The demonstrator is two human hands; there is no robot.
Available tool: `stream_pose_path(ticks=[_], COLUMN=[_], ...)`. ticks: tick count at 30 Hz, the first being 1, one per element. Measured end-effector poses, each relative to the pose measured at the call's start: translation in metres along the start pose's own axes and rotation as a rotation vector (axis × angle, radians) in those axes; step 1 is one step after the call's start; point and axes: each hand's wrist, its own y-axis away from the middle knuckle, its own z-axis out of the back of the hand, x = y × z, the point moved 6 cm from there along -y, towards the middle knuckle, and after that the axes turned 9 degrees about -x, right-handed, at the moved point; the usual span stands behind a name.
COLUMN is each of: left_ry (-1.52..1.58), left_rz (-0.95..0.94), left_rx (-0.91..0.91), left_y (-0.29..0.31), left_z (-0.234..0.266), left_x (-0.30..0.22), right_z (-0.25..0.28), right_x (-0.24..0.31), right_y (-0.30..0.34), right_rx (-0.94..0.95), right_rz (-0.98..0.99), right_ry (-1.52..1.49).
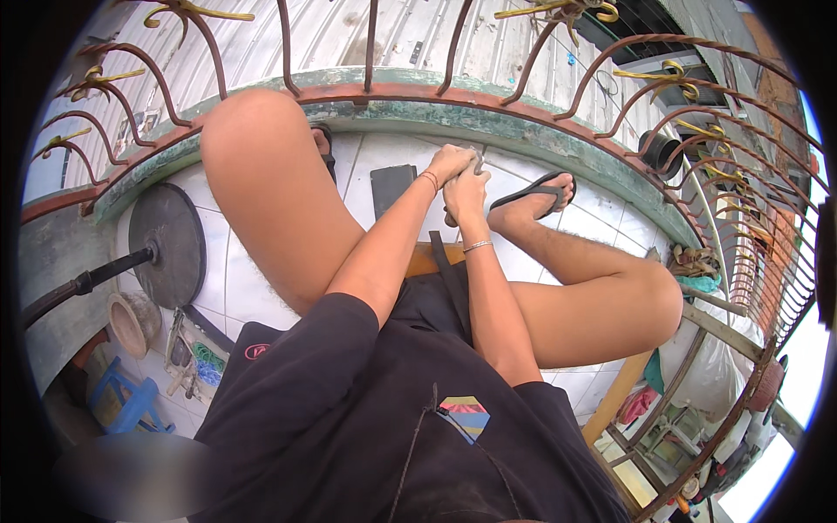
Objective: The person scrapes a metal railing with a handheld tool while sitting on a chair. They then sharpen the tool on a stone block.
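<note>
Both my hands are closed together over the tiles between my knees, one just beyond the other. My left hand [451,163], with a red cord at its wrist, has its fingers wrapped round a greyish object [477,159] whose kind I cannot make out. Right against it, my right hand [467,193], with a silver bangle at the wrist, is closed on the same object. A darker end shows below the right hand; the fingers hide the rest. Beside the left wrist a dark grey rectangular slab [392,187] lies flat on the tiles.
A curved iron railing [370,52] on a green ledge [392,113] runs ahead. On the left stand a round black base with a pole [167,246], a clay pot [133,322] and a blue stool [131,397]. A wooden frame [724,331] with bags is at right.
</note>
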Motion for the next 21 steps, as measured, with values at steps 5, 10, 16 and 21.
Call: stream_pose_path(ticks=[5,10,16,21], left_ry=[0.277,0.364,0.628,0.89], left_rz=[0.096,0.189,0.282,0.319], left_rx=[0.005,0.092,0.339,0.427], left_y=[-0.003,0.017,0.039,0.019], left_z=[0.018,0.01,-0.013,-0.032], left_x=[0.005,-0.008,-0.031,-0.021], right_z=[0.003,0.016,0.027,0.026], right_x=[0.012,0.01,0.016,0.019], right_y=[-0.004,-0.019,-0.067,-0.069], right_rx=[-0.208,-0.274,-0.238,-0.182], right_rz=[0.286,0.321,0.379,0.435], right_ry=[0.021,0.011,0.192,0.274])
